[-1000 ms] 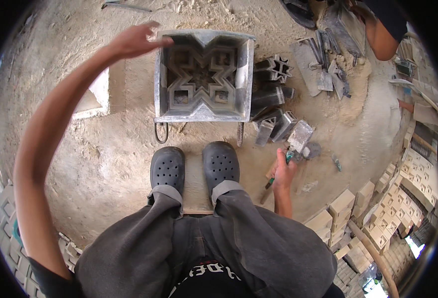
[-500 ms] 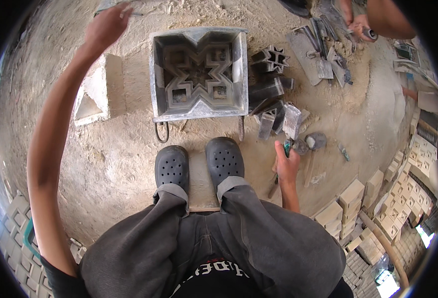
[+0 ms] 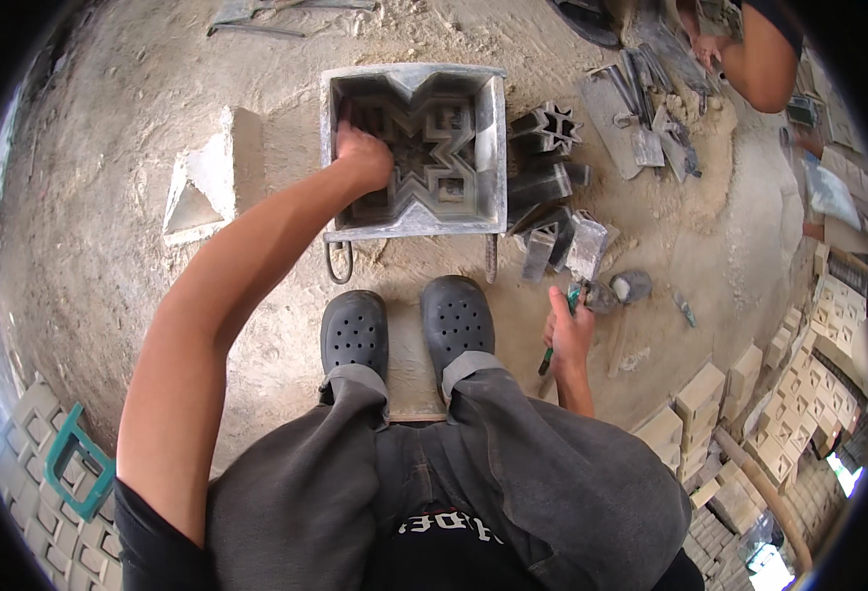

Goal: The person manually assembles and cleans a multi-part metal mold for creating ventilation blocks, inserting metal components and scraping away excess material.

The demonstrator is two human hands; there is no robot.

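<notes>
A square metal mould [image 3: 496, 148] with a star-shaped cavity stands on the ground ahead of my feet. My left hand [image 3: 363, 156] reaches down into its left side, fingers stretched along the inner wall; the fingertips are partly hidden. Low on the right, my right hand [image 3: 570, 333] is closed around a slim green-handled tool [image 3: 547, 361], whose far end lies against a pale, dusty metal piece [image 3: 588, 246]. Whether the two are joined I cannot tell. Right of the mould lie a hollow star-shaped metal core [image 3: 558, 128] and several dark metal pieces [image 3: 542, 187].
A pale block with a triangular recess [image 3: 198, 192] stands left of the mould. Flat plates and bars [image 3: 616, 113] lie at the upper right, near another person's arm [image 3: 764, 64]. Patterned blocks [image 3: 799, 394] are stacked at the right; a green frame [image 3: 79, 463] lies at the lower left.
My left hand has come from the far upper left down into the mould. My right hand still grips the green-handled tool. The other person's arm has shifted at the upper right.
</notes>
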